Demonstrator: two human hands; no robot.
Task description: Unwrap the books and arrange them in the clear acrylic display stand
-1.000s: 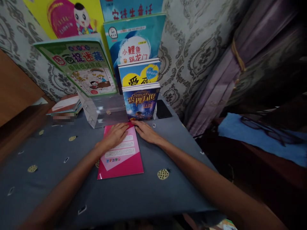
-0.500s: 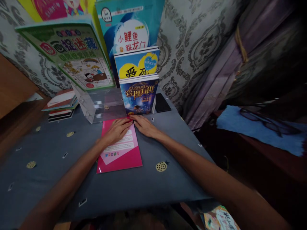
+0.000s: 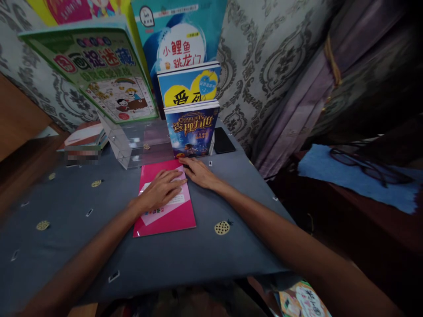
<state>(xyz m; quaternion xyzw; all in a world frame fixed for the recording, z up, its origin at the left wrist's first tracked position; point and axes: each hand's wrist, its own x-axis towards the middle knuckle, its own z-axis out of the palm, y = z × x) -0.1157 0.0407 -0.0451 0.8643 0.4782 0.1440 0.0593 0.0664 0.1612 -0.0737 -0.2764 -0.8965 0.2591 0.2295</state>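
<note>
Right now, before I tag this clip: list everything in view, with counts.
paperback: 1, dark blue, upright, front of book row
workbook: 1, blue and yellow, behind paperback
large book: 1, teal, rearmost
puzzle book: 1, green and white, leaning, left of row
acrylic stand: 1, clear, below puzzle book
book stack: 1, mixed colours, table's far left
phone: 1, black, right of paperback
booklet: 1, pink, flat on table
table cover: 1, grey, pineapple print
curtain: 1, purple, right
cloth: 1, blue, far right
glasses: 1 pair, dark, on cloth
left hand: 1, flat on booklet
right hand: 1, at booklet's far right corner
</note>
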